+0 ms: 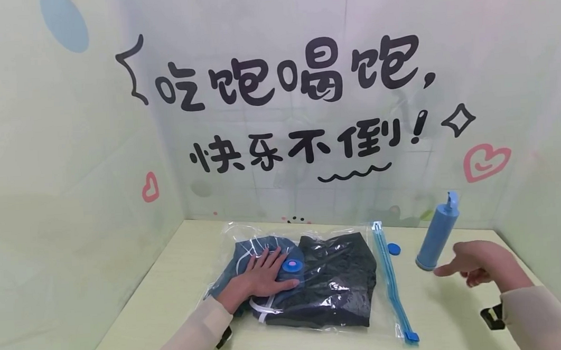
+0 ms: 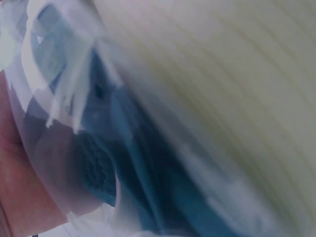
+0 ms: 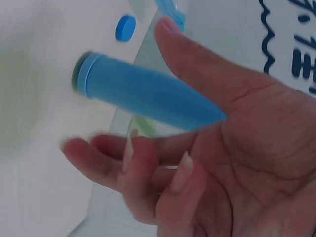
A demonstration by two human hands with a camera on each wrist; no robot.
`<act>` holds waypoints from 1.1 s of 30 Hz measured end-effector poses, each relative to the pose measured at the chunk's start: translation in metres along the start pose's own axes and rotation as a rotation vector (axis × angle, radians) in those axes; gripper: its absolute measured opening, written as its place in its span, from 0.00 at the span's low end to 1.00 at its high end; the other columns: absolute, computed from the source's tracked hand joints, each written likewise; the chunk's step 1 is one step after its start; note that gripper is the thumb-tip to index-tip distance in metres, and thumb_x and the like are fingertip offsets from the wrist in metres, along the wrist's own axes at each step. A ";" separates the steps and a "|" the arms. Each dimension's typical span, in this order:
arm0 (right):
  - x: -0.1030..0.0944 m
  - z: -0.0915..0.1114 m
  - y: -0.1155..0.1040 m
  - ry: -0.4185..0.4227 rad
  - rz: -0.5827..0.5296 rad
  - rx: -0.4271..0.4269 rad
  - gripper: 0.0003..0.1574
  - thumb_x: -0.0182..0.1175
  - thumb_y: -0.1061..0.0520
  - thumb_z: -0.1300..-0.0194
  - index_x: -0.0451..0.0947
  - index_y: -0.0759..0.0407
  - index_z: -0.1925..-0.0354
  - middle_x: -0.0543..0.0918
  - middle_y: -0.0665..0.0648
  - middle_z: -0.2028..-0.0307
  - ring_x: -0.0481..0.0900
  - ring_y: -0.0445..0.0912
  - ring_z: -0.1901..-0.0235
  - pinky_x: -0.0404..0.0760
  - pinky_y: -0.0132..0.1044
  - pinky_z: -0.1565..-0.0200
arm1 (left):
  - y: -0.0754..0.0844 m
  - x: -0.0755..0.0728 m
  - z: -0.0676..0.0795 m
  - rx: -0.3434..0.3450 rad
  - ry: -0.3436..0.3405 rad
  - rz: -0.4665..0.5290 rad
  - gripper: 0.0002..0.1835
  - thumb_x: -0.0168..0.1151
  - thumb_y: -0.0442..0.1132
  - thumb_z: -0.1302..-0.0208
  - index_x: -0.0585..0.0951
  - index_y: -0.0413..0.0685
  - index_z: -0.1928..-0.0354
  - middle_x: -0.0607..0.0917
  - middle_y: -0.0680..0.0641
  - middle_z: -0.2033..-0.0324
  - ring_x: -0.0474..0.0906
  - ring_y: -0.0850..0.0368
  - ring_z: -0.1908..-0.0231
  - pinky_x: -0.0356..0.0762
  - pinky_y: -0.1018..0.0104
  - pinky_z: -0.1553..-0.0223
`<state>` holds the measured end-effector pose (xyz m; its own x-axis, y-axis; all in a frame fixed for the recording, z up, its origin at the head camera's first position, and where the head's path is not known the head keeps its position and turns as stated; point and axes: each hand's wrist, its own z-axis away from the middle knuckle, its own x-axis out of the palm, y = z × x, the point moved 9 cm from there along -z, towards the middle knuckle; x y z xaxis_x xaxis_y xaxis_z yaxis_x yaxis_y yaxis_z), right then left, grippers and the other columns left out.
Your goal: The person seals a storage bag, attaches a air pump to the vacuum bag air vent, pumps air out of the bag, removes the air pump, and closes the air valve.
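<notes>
A clear vacuum storage bag (image 1: 383,302) lies on the table with folded dark clothes (image 1: 334,283) and blue clothes (image 2: 143,148) inside. My left hand (image 1: 263,277) rests spread on its left part, beside the round blue valve (image 1: 292,265) with a pink centre. To the right, a blue hand pump (image 1: 438,235) stands upright. Just in front of the pump hovers my right hand (image 1: 486,263), thumb extended and fingers loosely bent. In the right wrist view the pump (image 3: 143,91) shows behind the thumb and fingers, with nothing held.
A small round blue cap (image 1: 394,249) lies between the bag's blue zip strip (image 1: 392,285) and the pump. At the strip's near end sits a blue slider (image 1: 412,338). Printed cloth walls (image 1: 282,201) enclose the pale table (image 1: 158,287) at back and sides.
</notes>
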<state>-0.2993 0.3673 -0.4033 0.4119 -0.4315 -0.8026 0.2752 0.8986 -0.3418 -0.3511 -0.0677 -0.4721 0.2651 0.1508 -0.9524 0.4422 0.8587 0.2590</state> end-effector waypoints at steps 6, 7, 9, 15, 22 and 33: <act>-0.033 -0.014 0.012 0.181 -0.196 -0.187 0.64 0.68 0.33 0.36 0.54 0.88 0.40 0.75 0.80 0.57 0.75 0.45 0.76 0.78 0.36 0.72 | -0.001 -0.001 0.001 0.003 0.000 -0.001 0.49 0.51 0.71 0.31 0.56 0.47 0.20 0.53 0.42 0.22 0.42 0.38 0.23 0.41 0.36 0.29; -0.037 -0.015 0.012 0.211 -0.244 -0.228 0.68 0.68 0.35 0.35 0.45 0.88 0.34 0.70 0.85 0.49 0.79 0.49 0.71 0.81 0.39 0.68 | -0.001 -0.001 0.001 0.003 0.000 -0.001 0.49 0.51 0.71 0.31 0.56 0.47 0.20 0.53 0.42 0.22 0.42 0.38 0.23 0.41 0.36 0.29; -0.042 -0.018 0.011 0.265 -0.302 -0.283 0.66 0.65 0.37 0.31 0.41 0.85 0.30 0.61 0.89 0.39 0.82 0.59 0.62 0.84 0.46 0.61 | -0.001 -0.001 0.000 0.003 -0.003 -0.001 0.49 0.50 0.72 0.31 0.56 0.48 0.20 0.53 0.42 0.22 0.42 0.38 0.23 0.40 0.36 0.29; -0.039 -0.026 0.016 0.367 -0.396 -0.317 0.66 0.62 0.37 0.28 0.35 0.81 0.26 0.57 0.87 0.34 0.72 0.77 0.44 0.80 0.62 0.52 | -0.007 0.006 -0.004 0.010 -0.004 0.019 0.55 0.44 0.80 0.36 0.54 0.49 0.19 0.51 0.43 0.21 0.38 0.40 0.23 0.36 0.38 0.29; -0.031 -0.037 0.003 0.430 -0.437 -0.399 0.58 0.64 0.41 0.29 0.46 0.76 0.26 0.60 0.86 0.35 0.66 0.79 0.40 0.79 0.65 0.54 | -0.007 0.003 -0.003 0.017 0.002 0.030 0.57 0.43 0.81 0.37 0.54 0.48 0.19 0.51 0.43 0.21 0.38 0.39 0.23 0.35 0.37 0.29; -0.020 -0.058 -0.038 0.491 -0.431 -0.388 0.52 0.61 0.38 0.27 0.57 0.83 0.36 0.67 0.86 0.39 0.69 0.77 0.41 0.69 0.69 0.43 | -0.003 0.001 -0.001 0.024 -0.005 0.042 0.55 0.44 0.80 0.36 0.55 0.48 0.19 0.51 0.43 0.21 0.40 0.39 0.23 0.36 0.36 0.29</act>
<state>-0.3679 0.3462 -0.4027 -0.1218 -0.7468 -0.6538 -0.0383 0.6617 -0.7488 -0.3528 -0.0697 -0.4743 0.2879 0.1836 -0.9399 0.4514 0.8396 0.3023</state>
